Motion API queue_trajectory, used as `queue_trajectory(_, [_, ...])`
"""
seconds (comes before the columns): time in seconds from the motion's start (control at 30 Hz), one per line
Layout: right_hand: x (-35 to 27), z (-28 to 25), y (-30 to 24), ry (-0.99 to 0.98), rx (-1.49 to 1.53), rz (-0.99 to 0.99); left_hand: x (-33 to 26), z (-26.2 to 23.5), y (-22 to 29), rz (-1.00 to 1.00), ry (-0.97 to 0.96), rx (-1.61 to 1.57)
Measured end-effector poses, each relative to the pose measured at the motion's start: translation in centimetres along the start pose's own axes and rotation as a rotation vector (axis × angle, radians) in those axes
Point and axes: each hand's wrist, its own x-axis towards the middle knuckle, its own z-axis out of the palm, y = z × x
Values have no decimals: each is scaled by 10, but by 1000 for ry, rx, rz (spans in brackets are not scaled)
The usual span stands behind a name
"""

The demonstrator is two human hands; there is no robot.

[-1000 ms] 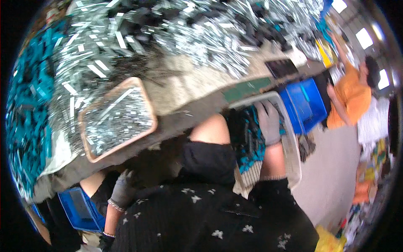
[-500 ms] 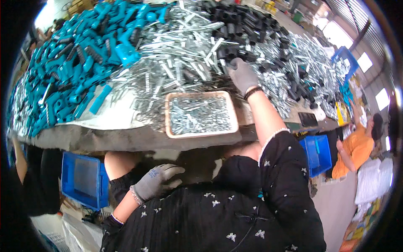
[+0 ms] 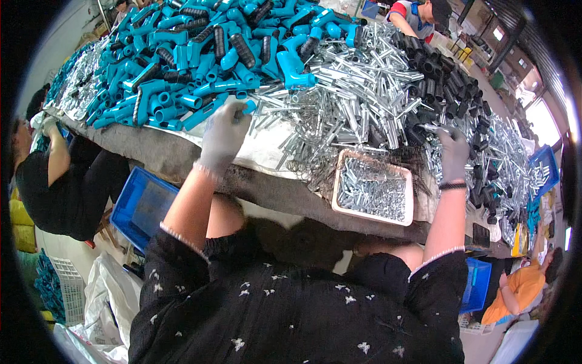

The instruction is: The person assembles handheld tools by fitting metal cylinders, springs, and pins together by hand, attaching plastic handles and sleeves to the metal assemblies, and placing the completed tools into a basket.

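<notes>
My left hand [image 3: 224,138], in a grey glove, is at the near edge of a heap of teal plastic handles [image 3: 233,57], some with black ribbed grips. Its fingers close round a teal plastic handle [image 3: 249,107], whose end shows beside the fingertips. My right hand [image 3: 454,155], gloved too, hangs over the black and metal parts with fingers pinched. A thin silvery metal piece [image 3: 429,127] shows at its fingertips; its full shape is hidden. Between the hands lie metal tubes [image 3: 364,91] and dark wire springs [image 3: 312,159].
A pale tray [image 3: 371,213] of small metal pins sits at the table's front edge. Black plastic sleeves [image 3: 445,76] are heaped at the right. Blue crates [image 3: 136,203] stand below the table. Co-workers are at left, at the far side and at right, one in an orange shirt [image 3: 520,290].
My left hand has risen from my lap to the teal heap and closed on a handle. My right hand remains over the parts, now with a silvery piece. The view has shifted left.
</notes>
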Motion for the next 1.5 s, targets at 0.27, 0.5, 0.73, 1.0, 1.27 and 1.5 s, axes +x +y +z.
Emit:
queue_trajectory(0.27, [-83, -42, -25, 482, 1300, 259, 78, 43, -16, 243, -357, 393])
queue_trajectory(0.5, [-143, -65, 61, 21, 1789, 528, 102, 69, -36, 174, -445, 34])
queue_trajectory(0.73, [-180, -37, -32, -80, 1294, 521, 132, 99, -18, 173, -670, 471])
queue_trajectory(1.0, [-202, -20, -92, -63, 1047, 523, 101, 75, -36, 173, -383, 254])
queue_trajectory(1.27, [-215, -28, -81, -215, 536, -18, -54, 18, 97, -160, -276, -1060])
queue_trajectory(1.5, [-224, 4, -114, -500, -216, -865, -159, 1, 108, 175, -681, -263])
